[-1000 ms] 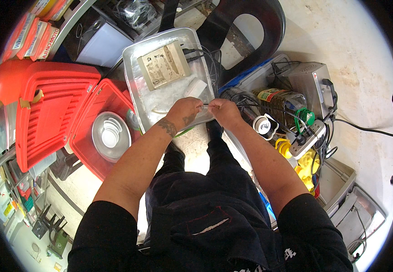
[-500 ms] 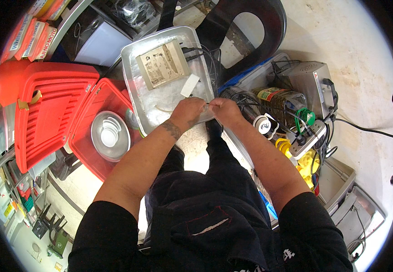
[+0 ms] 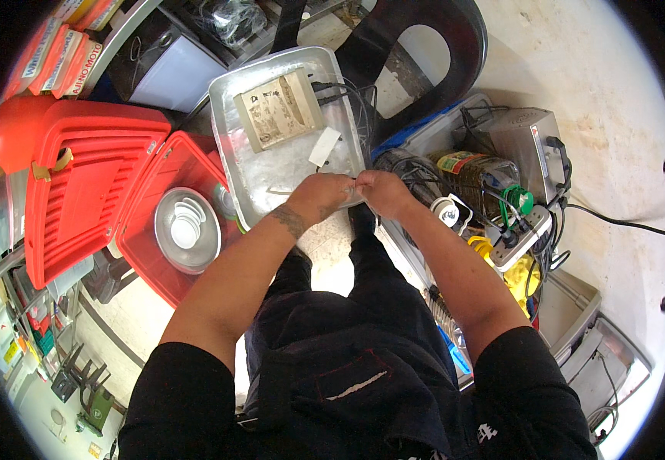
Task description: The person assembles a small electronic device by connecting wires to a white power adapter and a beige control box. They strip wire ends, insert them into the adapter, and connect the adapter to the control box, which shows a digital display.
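Two hands pinching something skinny at the tray's corner

Just going off the head view here: the left hand [image 3: 322, 193] and the right hand [image 3: 383, 192] are meeting nearly fingertip to fingertip, both pinching a thin dark piece [image 3: 355, 179] at the near right corner of the metal tray [image 3: 269, 169]. Fingers are hiding most of it, so I'm not telling you exactly what it is, maybe wire. I'm guessing it's feeling super light and bendy, not very fragile, though a bit fiddly and slippery at that thickness. Best grip is probably right by the end, between thumb and index

As for the tray, a beige box [image 3: 279, 111] is lying toward the far edge, a white piece [image 3: 324, 146] is sitting near the right edge, and black cables [image 3: 362, 107] are trailing over that edge. The bare metal is looking scuffed

Room's packed, honestly. A red bin [image 3: 139, 244] is standing open on the left, holding a metal bowl [image 3: 207, 249] with white dishes [image 3: 186, 230]. On the right, a big bottle [image 3: 474, 170], a steel appliance [image 3: 528, 138] and a power strip [image 3: 530, 236] are crowding together beside a stained wall [image 3: 612, 115]
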`<action>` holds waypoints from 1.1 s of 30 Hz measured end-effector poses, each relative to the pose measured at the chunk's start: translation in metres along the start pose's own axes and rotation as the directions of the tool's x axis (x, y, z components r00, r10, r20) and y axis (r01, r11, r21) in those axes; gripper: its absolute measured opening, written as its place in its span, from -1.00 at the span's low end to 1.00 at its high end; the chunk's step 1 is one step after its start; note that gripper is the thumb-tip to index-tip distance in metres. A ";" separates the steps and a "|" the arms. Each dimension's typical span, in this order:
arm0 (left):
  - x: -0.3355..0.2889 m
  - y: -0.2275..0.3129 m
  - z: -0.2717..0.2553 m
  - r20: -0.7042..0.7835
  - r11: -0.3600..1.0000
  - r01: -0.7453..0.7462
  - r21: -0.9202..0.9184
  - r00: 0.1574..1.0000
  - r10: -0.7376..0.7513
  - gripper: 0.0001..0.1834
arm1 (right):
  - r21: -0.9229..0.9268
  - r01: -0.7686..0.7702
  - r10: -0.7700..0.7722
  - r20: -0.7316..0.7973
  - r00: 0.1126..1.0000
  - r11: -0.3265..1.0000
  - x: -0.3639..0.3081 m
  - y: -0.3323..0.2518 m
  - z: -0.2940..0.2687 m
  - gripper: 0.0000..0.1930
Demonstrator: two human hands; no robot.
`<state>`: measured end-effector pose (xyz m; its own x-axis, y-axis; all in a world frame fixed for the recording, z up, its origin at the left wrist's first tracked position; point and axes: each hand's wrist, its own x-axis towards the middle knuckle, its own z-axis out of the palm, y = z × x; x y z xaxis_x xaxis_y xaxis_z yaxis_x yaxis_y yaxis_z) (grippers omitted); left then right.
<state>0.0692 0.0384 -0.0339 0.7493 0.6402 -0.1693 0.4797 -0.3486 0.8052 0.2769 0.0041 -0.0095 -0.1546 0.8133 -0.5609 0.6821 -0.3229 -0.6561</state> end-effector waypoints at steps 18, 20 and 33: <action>-0.016 0.095 -0.015 0.404 0.916 -0.242 0.320 0.909 0.100 -0.84 | 0.330 -0.028 -0.140 0.476 0.868 0.944 0.008 -0.068 -0.008 -0.71; -0.020 0.093 -0.023 0.242 0.834 -0.453 0.314 0.888 0.391 -0.83 | 0.367 -0.042 -0.129 0.429 0.894 0.929 0.003 -0.063 -0.010 -0.72; 0.036 -0.069 0.008 -0.255 0.746 0.619 -0.245 0.702 -0.665 -0.36 | 0.447 0.044 0.079 -0.253 0.964 0.893 -0.005 -0.024 -0.043 -0.66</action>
<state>0.0669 0.0795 -0.0999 0.0905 0.8555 -0.5099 0.7101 0.3036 0.6353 0.2922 0.0288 0.0306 0.0856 0.8811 -0.4652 0.2831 -0.4692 -0.8365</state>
